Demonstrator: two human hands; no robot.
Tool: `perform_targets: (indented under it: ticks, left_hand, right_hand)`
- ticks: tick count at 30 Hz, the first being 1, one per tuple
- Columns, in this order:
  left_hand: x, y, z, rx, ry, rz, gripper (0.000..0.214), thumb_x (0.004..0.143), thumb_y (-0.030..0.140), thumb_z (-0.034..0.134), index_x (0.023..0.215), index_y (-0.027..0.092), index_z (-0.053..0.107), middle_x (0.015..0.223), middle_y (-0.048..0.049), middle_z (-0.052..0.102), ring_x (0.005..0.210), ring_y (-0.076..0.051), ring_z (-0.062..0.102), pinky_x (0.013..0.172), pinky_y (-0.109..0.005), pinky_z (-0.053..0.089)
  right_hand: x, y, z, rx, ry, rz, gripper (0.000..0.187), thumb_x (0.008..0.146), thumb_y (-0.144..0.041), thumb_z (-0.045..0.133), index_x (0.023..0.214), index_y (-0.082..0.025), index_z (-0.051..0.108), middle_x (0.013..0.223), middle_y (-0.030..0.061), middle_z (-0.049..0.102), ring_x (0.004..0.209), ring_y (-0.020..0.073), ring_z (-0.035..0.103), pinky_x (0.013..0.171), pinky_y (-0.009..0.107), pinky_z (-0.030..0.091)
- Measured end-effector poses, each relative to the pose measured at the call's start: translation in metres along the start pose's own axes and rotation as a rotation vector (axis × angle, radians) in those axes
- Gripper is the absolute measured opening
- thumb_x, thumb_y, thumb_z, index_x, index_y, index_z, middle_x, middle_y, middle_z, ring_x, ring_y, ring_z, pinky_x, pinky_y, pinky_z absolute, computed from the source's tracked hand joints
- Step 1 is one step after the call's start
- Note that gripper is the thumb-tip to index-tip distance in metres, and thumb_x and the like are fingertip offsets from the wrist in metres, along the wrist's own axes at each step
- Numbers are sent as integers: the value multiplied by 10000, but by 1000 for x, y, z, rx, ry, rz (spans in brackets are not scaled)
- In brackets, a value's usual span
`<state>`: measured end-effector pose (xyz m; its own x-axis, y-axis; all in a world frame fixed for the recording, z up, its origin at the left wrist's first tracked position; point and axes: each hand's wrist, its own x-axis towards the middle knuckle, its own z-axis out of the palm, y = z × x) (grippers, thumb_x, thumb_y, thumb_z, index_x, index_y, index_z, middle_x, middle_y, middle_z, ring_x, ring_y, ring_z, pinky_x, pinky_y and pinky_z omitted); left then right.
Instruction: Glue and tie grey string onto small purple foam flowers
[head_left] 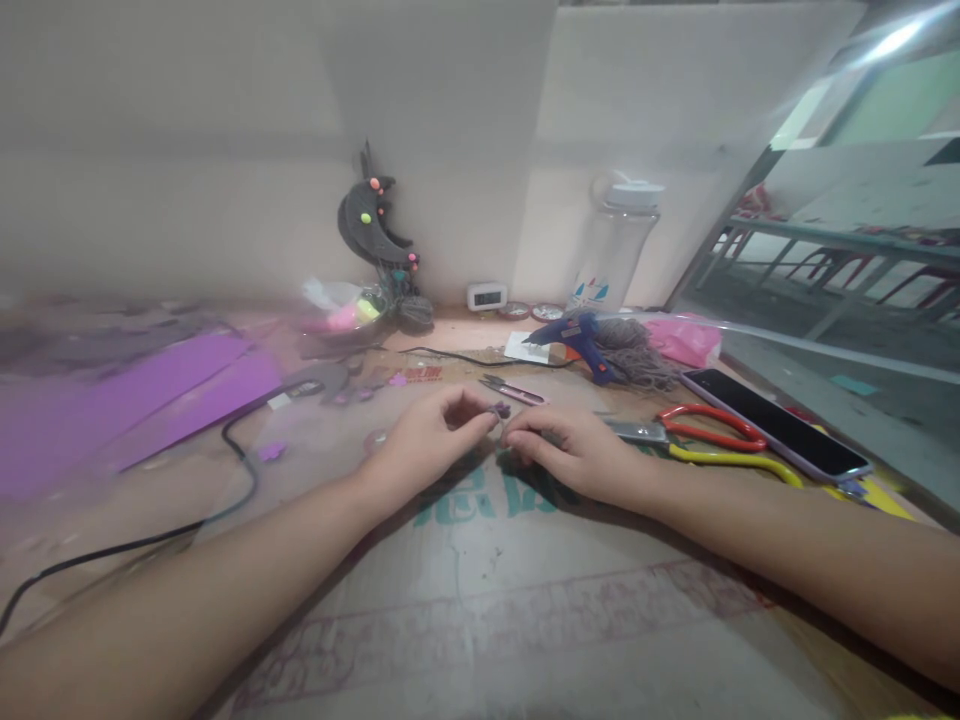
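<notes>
Between the thumb and fingertips of my left hand (436,430) is a small dark purple flower-like piece (500,410). My right hand (566,445) is closed in a pinch just beside it, and whatever its fingertips hold is too small to make out. Thread snips (516,390) lie just beyond the fingertips. To the left, a purple flower cutout (272,452) rests on the table, with several more pieces farther back. Scissors (709,430) with red and yellow handles lie partly behind my right hand and forearm.
Purple sheets (202,385) and a black cable (244,470) lie left. At the back stand a blue glue gun (581,340), grey yarn (634,350), a clear bottle (615,245), a small digital clock (487,296) and a dark crescent ornament (367,220). A phone (776,420) lies right.
</notes>
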<state>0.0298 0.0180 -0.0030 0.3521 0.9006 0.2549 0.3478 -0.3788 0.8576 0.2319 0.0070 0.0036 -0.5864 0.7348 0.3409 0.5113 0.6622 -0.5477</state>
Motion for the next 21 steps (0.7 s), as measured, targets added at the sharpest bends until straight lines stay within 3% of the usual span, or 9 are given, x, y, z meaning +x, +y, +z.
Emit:
perform_targets:
  ticks: [5, 13, 17, 21]
  left_hand:
    - [0, -3, 0, -77, -17, -12, 146, 846, 315, 608, 854, 173, 640, 834, -19, 697, 734, -147, 627, 680, -260, 479]
    - [2, 0, 1, -137, -19, -44, 126, 835, 296, 625, 858, 173, 637, 787, -17, 692, 695, -144, 625, 666, -265, 482]
    - [1, 1, 1, -135, -47, -36, 126, 836, 295, 624, 854, 172, 639, 796, -20, 694, 707, -142, 625, 661, -257, 478]
    - [0, 0, 0, -116, -80, -54, 158, 839, 326, 625, 849, 168, 635, 774, -23, 696, 711, -152, 632, 665, -267, 479]
  right_hand:
    - [3, 5, 1, -17, -30, 53, 284, 950, -308, 467, 772, -184, 649, 698, 5, 677, 666, 138, 604, 639, 250, 429]
    - [6, 2, -5, 62, 254, 149, 224, 930, -331, 490, 1015, -182, 633, 893, 45, 712, 786, 168, 659, 691, 277, 496]
    - [7, 3, -3, 30, 205, 86, 209, 909, -304, 531, 1002, -183, 674, 959, 63, 729, 886, 188, 667, 783, 306, 501]
    - [7, 4, -2, 29, 158, 25, 171, 884, -277, 560, 901, -183, 701, 874, 46, 728, 842, 178, 655, 784, 301, 489]
